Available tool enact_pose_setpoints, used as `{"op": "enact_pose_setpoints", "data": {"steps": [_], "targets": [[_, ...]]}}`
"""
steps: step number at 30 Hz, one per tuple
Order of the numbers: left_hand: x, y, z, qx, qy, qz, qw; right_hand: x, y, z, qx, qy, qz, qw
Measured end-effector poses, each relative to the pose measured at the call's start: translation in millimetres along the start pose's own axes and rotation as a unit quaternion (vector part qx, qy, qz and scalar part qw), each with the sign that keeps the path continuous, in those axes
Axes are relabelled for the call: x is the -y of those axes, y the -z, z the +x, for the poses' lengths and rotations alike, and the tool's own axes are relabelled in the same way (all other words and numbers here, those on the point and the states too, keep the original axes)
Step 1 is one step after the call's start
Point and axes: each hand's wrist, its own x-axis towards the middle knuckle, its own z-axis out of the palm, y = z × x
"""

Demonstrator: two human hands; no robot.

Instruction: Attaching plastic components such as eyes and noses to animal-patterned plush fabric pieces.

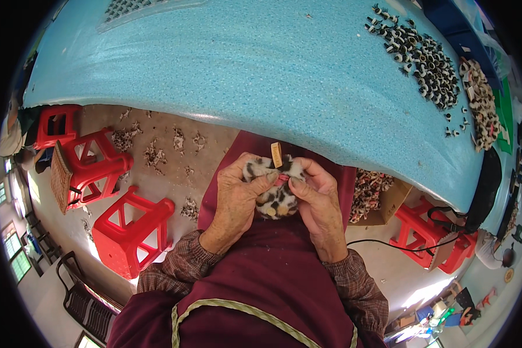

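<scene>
Between my two hands, over my lap, is a small plush toy (276, 202) of white fur with black and tan spots. A tan fabric tag (276, 155) sticks up from its far end, and a pink patch (282, 180) shows in its middle. My left hand (238, 187) grips the toy's left side, thumb pressed near the pink patch. My right hand (316, 194) pinches the right side, its thumb close to the left one. Fingers curled under the fur are hidden.
On the blue-covered table (214, 64) lie a heap of small black-and-white parts (426, 64) and a pile of spotted plush pieces (479, 104). Red stools (127, 232) stand at left and right. A cardboard box (388, 203) of plush pieces sits under the table's edge. Fabric scraps (155, 155) litter the floor.
</scene>
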Motion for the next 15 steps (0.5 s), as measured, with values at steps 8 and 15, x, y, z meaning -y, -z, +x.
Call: {"op": "enact_pose_setpoints", "data": {"steps": [8, 15], "targets": [[4, 3, -3, 0.011, -0.100, 0.241, 0.965, 2, -5, -5, -0.018, -0.040, 0.040, 0.998], [-5, 0, -8, 0.061, -0.056, 0.272, 0.959, 6, -12, -13, -0.093, 0.066, -0.099, 0.989]]}}
